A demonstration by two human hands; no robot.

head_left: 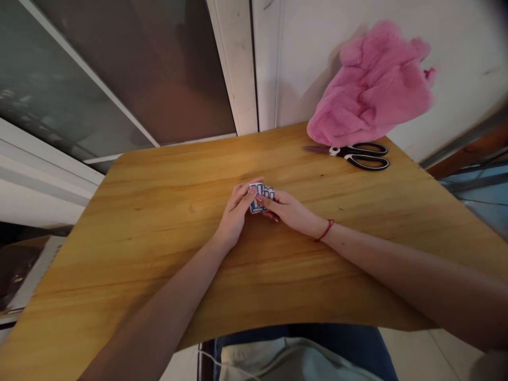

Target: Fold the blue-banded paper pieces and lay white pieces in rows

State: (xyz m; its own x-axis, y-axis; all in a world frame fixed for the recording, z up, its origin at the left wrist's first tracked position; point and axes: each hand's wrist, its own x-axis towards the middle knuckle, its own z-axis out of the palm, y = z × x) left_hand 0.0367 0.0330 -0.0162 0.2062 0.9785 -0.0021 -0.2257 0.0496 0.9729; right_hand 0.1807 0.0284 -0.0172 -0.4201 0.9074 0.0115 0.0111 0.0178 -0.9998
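I observe the left forearm and right forearm bare, extended forward and converging. Left grip: closed, fingers curled, thumb laid over the top. Right grip: closed, thumb pointing inward, its tip near the left thumb's, fingers partly hidden beneath.

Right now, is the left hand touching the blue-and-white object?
Touching. The head view shows the left hand with its thumb lying on the blue-and-white object, no gap visible.
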